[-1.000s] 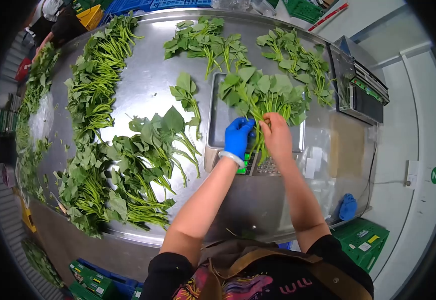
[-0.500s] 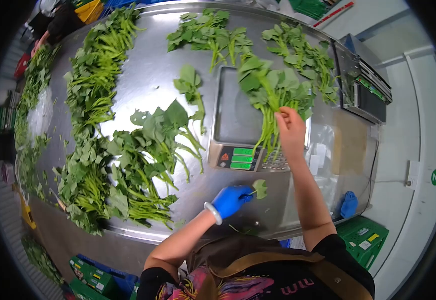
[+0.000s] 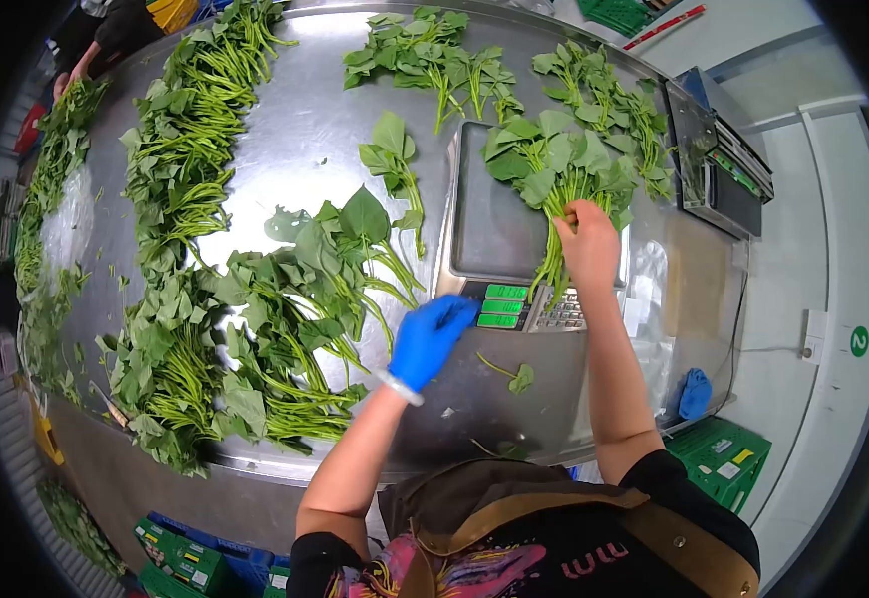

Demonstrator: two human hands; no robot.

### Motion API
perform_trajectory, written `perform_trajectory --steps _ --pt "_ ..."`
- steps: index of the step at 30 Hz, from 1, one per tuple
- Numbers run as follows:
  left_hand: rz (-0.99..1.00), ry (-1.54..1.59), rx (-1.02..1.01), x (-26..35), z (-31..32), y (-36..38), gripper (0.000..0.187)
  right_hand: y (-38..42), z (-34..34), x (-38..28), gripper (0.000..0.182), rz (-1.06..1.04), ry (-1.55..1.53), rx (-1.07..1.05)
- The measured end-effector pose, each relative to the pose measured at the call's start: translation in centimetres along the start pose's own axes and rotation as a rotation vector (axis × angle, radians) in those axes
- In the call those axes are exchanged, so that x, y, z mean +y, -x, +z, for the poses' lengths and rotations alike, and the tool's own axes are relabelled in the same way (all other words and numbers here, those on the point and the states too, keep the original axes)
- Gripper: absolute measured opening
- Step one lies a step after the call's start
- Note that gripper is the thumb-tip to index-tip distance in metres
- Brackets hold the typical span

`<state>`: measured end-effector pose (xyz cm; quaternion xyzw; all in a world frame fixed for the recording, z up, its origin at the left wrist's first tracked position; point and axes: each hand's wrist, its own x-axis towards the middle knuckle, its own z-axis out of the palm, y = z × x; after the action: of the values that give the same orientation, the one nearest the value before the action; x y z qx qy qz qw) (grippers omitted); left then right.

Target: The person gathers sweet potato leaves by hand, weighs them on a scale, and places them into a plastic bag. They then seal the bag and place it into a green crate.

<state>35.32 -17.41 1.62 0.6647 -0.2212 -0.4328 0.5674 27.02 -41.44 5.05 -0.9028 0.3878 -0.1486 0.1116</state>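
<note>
My right hand (image 3: 591, 247) is bare and closed on the stems of a bunch of leafy greens (image 3: 564, 169). The bunch lies over the right part of the weighing scale (image 3: 487, 261), leaves toward the far side. My left hand (image 3: 432, 337), in a blue glove, holds nothing, its fingers stretched toward the scale's lit green display (image 3: 501, 307). On the steel table below the scale rests a single leaf sprig (image 3: 519, 379). Left of the scale lies a small loose stem with leaves (image 3: 395, 169). A larger heap of greens (image 3: 325, 259) spreads to the left of my gloved hand.
A long row of greens (image 3: 190, 130) runs down the left of the steel table (image 3: 305, 120). More greens (image 3: 434, 60) lie at the far edge. Rightward stand a dark machine (image 3: 724, 169) and a green crate (image 3: 724, 463). Another person's arm (image 3: 84, 65) reaches in at top left.
My left hand has let go of the leaf sprig, which now lies on the table, and has moved up toward the scale. The bunch in my right hand has settled lower onto the scale.
</note>
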Motion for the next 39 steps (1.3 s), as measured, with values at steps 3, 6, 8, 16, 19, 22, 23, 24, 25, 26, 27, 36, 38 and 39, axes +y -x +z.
perform_trajectory --steps 3,6,8,16,19,22,23,24,25,26,27,36,38,39 --pt "-0.03 0.352 0.032 2.5 3.1 -3.6 0.025 1.0 -1.6 -1.1 0.023 0.031 -0.239 -0.042" --pt "-0.159 0.599 -0.021 3.8 5.6 -7.1 0.024 2.9 -3.0 -2.7 0.021 0.208 -0.565 -0.219" --pt "-0.195 0.61 -0.031 4.4 6.7 -8.0 0.025 3.9 -3.7 -3.3 0.02 0.307 -0.784 -0.288" --pt "-0.112 0.544 0.139 4.2 5.8 -2.8 0.03 6.3 -3.9 -2.5 0.025 0.473 -1.343 -0.667" --pt "-0.211 0.664 0.155 4.0 4.5 -2.0 0.023 6.9 -3.5 -3.0 0.025 0.426 -1.352 -0.756" --pt "-0.139 0.784 0.168 3.2 4.4 -1.6 0.018 7.3 -2.8 -3.4 0.026 0.397 -1.388 -0.794" --pt "-0.113 0.852 0.167 3.3 4.6 -1.2 0.019 7.5 -2.7 -3.4 0.026 0.39 -1.399 -0.797" --pt "-0.095 0.852 0.166 3.1 4.6 -1.1 0.019 7.7 -2.6 -3.6 0.025 0.396 -1.425 -0.788" --pt "-0.078 0.851 0.164 2.7 4.6 -0.9 0.019 8.0 -2.6 -3.9 0.024 0.403 -1.45 -0.777" --pt "-0.061 0.85 0.16 2.4 4.6 -0.8 0.018 8.2 -2.6 -4.2 0.023 0.41 -1.474 -0.765" --pt "-0.063 0.867 0.188 2.1 4.6 -0.6 0.018 8.4 -2.8 -4.4 0.023 0.415 -1.485 -0.763" --pt "0.072 0.797 0.332 4.3 5.3 2.4 0.009 9.5 -2.5 -6.5 0.017 0.436 -1.688 -0.464" --pt "0.127 0.692 0.283 3.1 5.2 3.8 0.01 9.0 -2.6 -6.8 0.016 0.415 -1.697 -0.341" --pt "0.133 0.621 0.242 3.0 4.9 4.6 0.013 8.7 -2.4 -6.7 0.017 0.462 -1.629 -0.216"
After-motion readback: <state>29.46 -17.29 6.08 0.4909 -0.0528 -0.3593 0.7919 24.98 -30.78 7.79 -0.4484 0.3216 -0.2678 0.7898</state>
